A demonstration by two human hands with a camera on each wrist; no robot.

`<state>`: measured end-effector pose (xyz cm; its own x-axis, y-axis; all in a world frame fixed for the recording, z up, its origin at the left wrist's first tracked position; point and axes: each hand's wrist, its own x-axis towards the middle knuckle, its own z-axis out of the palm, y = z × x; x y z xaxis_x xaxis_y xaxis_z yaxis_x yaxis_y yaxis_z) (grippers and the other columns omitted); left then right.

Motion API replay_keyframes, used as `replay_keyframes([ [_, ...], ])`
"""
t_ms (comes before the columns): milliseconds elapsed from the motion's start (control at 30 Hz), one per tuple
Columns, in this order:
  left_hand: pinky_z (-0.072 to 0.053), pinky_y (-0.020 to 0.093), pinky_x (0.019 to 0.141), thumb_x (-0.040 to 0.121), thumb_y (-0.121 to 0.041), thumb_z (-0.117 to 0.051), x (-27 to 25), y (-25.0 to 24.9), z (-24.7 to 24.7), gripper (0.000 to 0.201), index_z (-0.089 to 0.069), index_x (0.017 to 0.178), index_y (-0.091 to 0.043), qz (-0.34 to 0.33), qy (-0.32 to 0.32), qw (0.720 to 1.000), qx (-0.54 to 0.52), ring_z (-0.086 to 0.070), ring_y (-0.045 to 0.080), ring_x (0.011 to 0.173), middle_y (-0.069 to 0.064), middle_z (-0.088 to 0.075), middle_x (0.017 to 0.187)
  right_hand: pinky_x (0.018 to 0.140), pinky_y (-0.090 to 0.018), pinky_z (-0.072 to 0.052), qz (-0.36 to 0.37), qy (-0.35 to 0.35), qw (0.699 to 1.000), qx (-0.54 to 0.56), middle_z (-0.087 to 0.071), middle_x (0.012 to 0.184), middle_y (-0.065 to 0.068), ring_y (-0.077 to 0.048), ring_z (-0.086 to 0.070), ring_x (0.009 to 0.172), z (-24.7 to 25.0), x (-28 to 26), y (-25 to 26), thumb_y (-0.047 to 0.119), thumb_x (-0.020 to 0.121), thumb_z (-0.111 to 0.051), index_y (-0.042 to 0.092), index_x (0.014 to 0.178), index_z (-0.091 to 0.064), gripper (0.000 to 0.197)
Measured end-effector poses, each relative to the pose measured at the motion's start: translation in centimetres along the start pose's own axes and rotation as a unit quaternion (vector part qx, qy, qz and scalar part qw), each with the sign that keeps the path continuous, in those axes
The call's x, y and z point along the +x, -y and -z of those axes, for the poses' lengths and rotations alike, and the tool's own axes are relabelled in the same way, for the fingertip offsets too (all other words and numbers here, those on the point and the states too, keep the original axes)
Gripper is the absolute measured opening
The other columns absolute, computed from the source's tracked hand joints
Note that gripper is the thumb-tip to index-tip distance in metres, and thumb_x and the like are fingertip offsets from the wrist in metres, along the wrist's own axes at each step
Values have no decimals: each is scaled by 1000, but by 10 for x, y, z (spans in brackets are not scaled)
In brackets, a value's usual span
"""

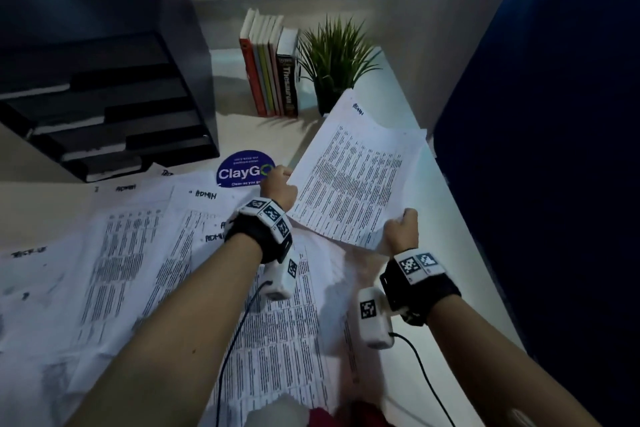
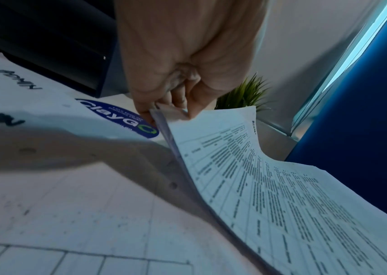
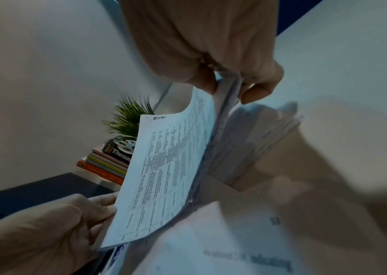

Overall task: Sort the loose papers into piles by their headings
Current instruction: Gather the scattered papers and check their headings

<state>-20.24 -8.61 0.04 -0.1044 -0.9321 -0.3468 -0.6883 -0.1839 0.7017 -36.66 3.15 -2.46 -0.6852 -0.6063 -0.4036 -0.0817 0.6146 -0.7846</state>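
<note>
1. Head view: the left hand (image 1: 278,184) and the right hand (image 1: 401,227) hold a thin bundle of papers (image 1: 356,180) in the air, above the loose sheets (image 1: 145,253) spread on the desk (image 1: 460,236).
2. Grip state, left hand: fingers (image 2: 178,96) and thumb are pinched together on the bundle's near-left corner, as the left wrist view confirms.
3. Grip state, right hand: thumb and fingers (image 3: 258,91) are clamped on the bundle's near-right corner; several sheet edges show between them in the right wrist view.
4. Position of the bundle: its long axis runs away from both grips toward the plant (image 1: 334,59) and the books (image 1: 270,73). The far end, unsupported, curls upward. The handwritten heading "ADMIN" sits at the far corner, farthest from both grips.
5. Governing relation: sheets headed "ADMIN" lie on the desk to the left of the left grip, beside the sticker (image 1: 242,168). Judgement: the left hand is nearer that pile, so the bundle would travel leftward and down, left corner leading.
6. Risk, judged: the free far end may fold or catch on the loose sheets.
</note>
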Motion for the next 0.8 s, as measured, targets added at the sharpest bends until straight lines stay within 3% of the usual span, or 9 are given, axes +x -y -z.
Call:
replay_keyframes([
  [67,-41,32,91,87,7,-41,11,5,-3,39,-51,124,-1,16,15,1000,16,-48,32,119,19,-51,130,88,-32,-37,-39,5,999,-26,-49,120,-22,-33,-46,115,-4,2,0,-2,92,-36,-2,129,-33,37],
  [133,-41,33,95,87,5,-42,19,11,-5,40,-51,125,-1,30,33,997,57,-48,32,120,19,-51,130,97,-39,-36,-59,-1,996,-66,-44,130,-26,-38,-43,120,-9,6,-3,-1,92,-37,-3,133,-30,42],
  [233,-33,37,105,88,-3,-45,26,19,-9,43,-45,131,0,46,45,986,152,-37,35,127,21,-37,140,99,-48,-36,-54,-42,988,-140,-46,128,-25,-39,-43,118,-18,11,-8,1,92,-34,-3,125,-38,34],
  [300,-26,40,107,90,-10,-44,28,17,-11,43,-40,132,0,54,39,979,194,-28,36,131,20,-26,143,98,-49,-34,-49,-57,980,-184,-44,128,-24,-38,-41,120,-21,14,-8,2,92,-35,-1,127,-39,35],
  [467,-28,44,108,95,-26,-41,31,-3,-21,50,-31,134,3,65,89,975,193,-27,38,132,20,-20,144,97,-48,-33,-37,-31,972,-230,-40,129,-25,-38,-37,120,-15,27,-9,5,91,-38,2,130,-38,39],
  [700,-35,36,99,96,-17,-39,-1,-37,-44,42,-32,131,5,37,158,972,171,-40,36,123,23,-30,138,100,-42,-29,-80,-94,959,-256,-28,137,-25,-39,-29,125,26,58,-7,7,83,-49,-2,128,-38,47],
  [800,-37,36,98,95,-13,-38,-23,-45,-64,37,-36,127,4,30,172,971,162,-42,33,121,21,-33,135,102,-44,-27,-72,-81,952,-286,-28,138,-26,-42,-28,126,50,74,-8,7,83,-49,-4,130,-36,49],
])
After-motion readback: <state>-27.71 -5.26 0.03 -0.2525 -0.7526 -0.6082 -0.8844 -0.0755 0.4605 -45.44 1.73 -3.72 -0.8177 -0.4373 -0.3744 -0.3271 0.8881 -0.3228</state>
